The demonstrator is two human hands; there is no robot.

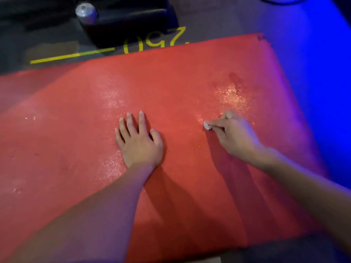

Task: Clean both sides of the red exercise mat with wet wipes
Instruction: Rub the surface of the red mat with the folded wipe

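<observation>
Left hand [139, 141] rests flat on the mat [76, 120]; beside it, right hand [234, 132] pinches a balled wipe [207, 126] against the mat.

Open red mat [72, 130] leftward; black equipment base [131, 21] blocks beyond far edge

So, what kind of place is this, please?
Probably a gym or fitness studio. A red exercise mat lies on dark flooring with yellow floor markings, black equipment with a metal cap stands behind it, and blue light falls on the floor at the right.
</observation>
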